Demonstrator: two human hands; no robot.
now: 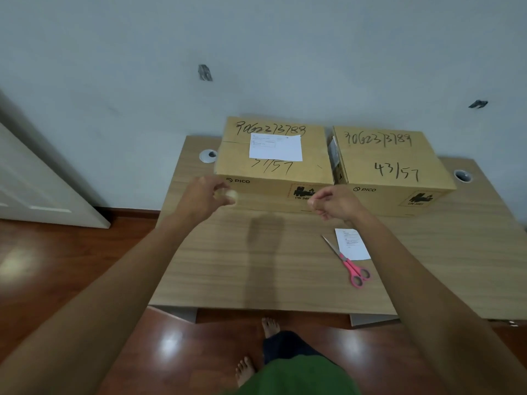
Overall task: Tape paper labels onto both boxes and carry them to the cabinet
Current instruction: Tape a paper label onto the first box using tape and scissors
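Note:
Two brown cardboard boxes stand side by side at the back of the wooden table (228,266). The left box (273,178) has a white paper label (276,147) lying on its top; the right box (393,172) has a bare top with handwritten numbers. My left hand (204,196) grips a small pale tape roll (230,195) in front of the left box. My right hand (335,203) pinches the tape's free end (312,201). A faint clear strip appears to run between the two hands and casts a shadow on the table.
Pink-handled scissors (352,266) lie on the table at the right, overlapping a second paper label (352,243). Round cable holes (208,155) sit in the table's far corners. A white door (42,181) stands at the left. My bare feet are on the red wooden floor (176,352).

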